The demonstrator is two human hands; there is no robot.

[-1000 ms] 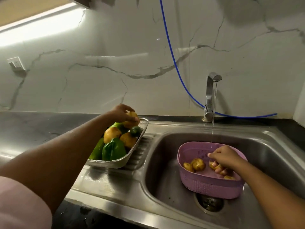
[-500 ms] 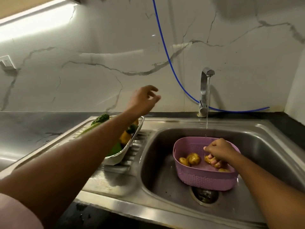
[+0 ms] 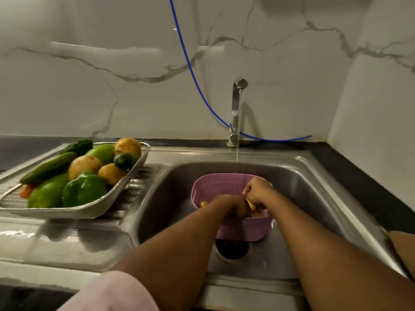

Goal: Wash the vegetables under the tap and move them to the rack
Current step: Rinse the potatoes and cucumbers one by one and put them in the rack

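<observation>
Sink (image 3: 314,176) – one basket (image 3: 224,185) (two hands inside)

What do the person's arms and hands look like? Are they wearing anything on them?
Both forearms are bare, with no gloves, watch or bracelets showing. The left hand and right hand show no rings, as far as the picture tells. A pale pink sleeve covers the left upper arm.

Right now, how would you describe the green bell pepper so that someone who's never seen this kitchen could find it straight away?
Start at the steel sink and look left to the metal rack on the draining board, piled with vegetables. The green bell pepper sits at the near edge of the pile, in front of the round yellow-brown potatoes. It alone is glossy, deep green and blocky with lobes, unlike the long cucumber or the paler, smooth green ones.
</observation>
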